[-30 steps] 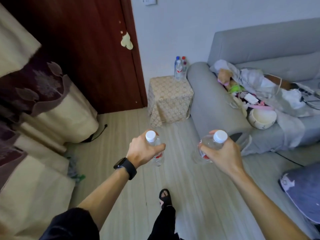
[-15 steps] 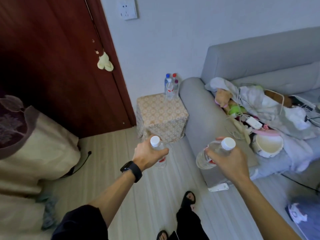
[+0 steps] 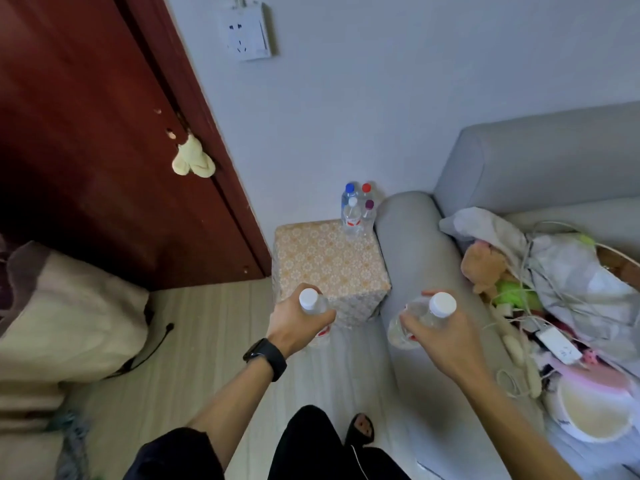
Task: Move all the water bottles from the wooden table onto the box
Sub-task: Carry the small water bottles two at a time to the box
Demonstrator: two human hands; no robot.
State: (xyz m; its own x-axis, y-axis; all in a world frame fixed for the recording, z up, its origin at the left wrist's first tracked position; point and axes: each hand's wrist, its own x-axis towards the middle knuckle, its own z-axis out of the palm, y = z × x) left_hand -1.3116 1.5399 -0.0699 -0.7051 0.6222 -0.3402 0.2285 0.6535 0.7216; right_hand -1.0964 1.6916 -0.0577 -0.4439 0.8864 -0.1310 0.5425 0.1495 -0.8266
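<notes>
The left hand [image 3: 298, 323] is curled round a white-capped bottle [image 3: 310, 300] at lower centre. Just right of it, the right hand [image 3: 440, 337] is clamped on a second bottle [image 3: 420, 315], held tilted. Plank floor [image 3: 194, 358] is seen beneath. Beyond, a patterned box [image 3: 329, 265] stands between a red door [image 3: 86, 133] and a grey sofa [image 3: 408, 244], with four bottles [image 3: 356, 213] grouped at its far right corner. Compared with half a second ago, the box is seen nearer the hands.

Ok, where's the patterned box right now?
In the head view the box stands on the floor at centre, between the red door and the grey sofa arm, with a cluster of bottles on its far right corner.
</notes>
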